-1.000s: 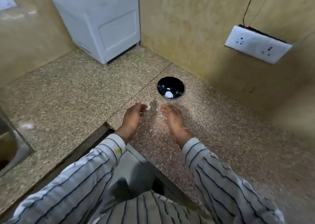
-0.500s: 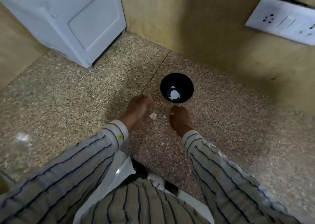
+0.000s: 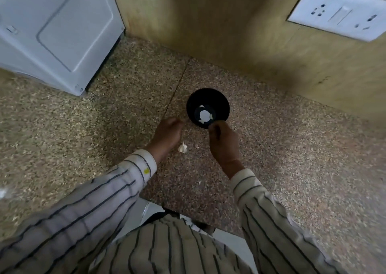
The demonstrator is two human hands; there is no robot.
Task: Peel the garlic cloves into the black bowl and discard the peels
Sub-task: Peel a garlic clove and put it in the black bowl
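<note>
The black bowl [image 3: 221, 99] stands on the speckled stone counter near the wall, with white garlic pieces [image 3: 204, 115] in its bottom. My right hand [image 3: 225, 146] hovers at the bowl's near rim, fingers curled downward; what they hold is hidden. My left hand [image 3: 167, 136] is just left of the bowl, fingers curled, tips close to the rim; I cannot make out anything in them. A garlic piece with skin [image 3: 182, 148] lies on the counter between my wrists, beside a small peel scrap [image 3: 197, 146].
A white appliance [image 3: 58, 33] occupies the back left corner. The tan wall behind the bowl carries a white socket plate [image 3: 342, 15] at upper right. Another peel scrap [image 3: 200, 182] lies nearer the counter's front edge [image 3: 188, 213].
Both hands moved forward to the bowl's near rim. The garlic piece once between my fingertips now lies on the counter behind them. My head moved closer and lower.
</note>
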